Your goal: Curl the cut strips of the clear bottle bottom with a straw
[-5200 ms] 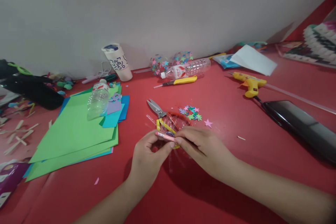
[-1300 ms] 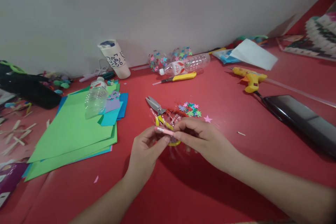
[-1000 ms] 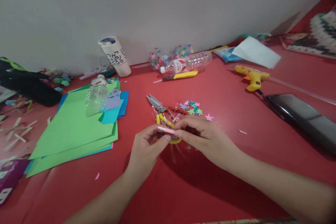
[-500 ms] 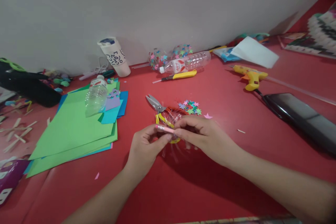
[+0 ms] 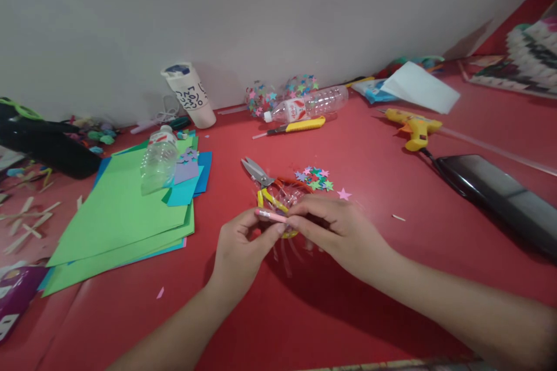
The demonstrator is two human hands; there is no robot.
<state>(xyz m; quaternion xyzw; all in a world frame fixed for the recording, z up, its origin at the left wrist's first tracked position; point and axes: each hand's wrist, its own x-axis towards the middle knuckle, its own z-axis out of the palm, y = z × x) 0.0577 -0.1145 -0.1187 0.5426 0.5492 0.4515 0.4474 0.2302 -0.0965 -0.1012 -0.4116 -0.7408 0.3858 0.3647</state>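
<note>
A pink pencil [image 5: 272, 216] with a silver band and an eraser end lies between my two hands, tilted slightly down to the right. My left hand [image 5: 241, 249] pinches it between thumb and fingers. My right hand [image 5: 337, 229] is closed at the pencil's other end, where the fingertips hide part of it. A clear plastic piece cut into thin strips [image 5: 285, 255] spreads behind and below the fingers. Just beyond lie scissors [image 5: 256, 171] with grey blades and yellow and orange handles, partly covered by the plastic. Small coloured foam stars [image 5: 315, 178] are heaped beside them.
Green sheets [image 5: 126, 203] carry a cut clear bottle [image 5: 159, 159] on the left. A white tumbler [image 5: 191, 95], a lying bottle [image 5: 308, 104] and a yellow cutter [image 5: 304, 124] are near the wall. On the right are a yellow glue gun [image 5: 415, 127] and a black case [image 5: 500, 197].
Both hands stay nearly in place. The pencil has tilted and shifted very slightly, and the clear strips beneath the hands have moved a little.
</note>
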